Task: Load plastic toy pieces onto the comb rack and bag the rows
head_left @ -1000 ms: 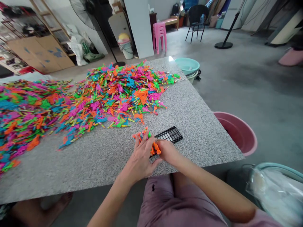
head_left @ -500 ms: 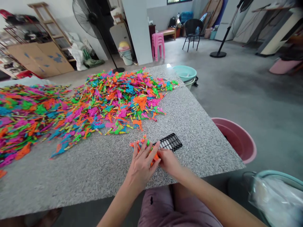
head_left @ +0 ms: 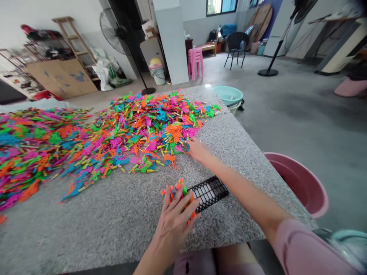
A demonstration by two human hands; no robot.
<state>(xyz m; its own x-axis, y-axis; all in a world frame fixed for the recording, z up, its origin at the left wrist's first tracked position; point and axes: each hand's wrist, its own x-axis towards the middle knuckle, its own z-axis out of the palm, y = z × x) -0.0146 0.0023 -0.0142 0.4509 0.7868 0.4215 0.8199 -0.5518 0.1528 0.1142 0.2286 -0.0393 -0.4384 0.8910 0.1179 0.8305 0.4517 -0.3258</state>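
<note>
— Where are the toys (head_left: 180,182) sitting?
— A few are lying under the left hand (head_left: 175,217), at the left end of the black rack (head_left: 210,193); the others are lying in the pile (head_left: 151,122) beyond
— How are the hands resting?
— The left is lying loosely spread over its toys, not clenching; the right hand (head_left: 199,150) is touching the pile's near right edge, fingertips bent; I'm not managing to tell whether they're pinching one
— How are they likely handling?
— I'm guessing light, stiff, slightly slippery plastic; thin parts are looking breakable, so I'm favouring the wide body
</note>
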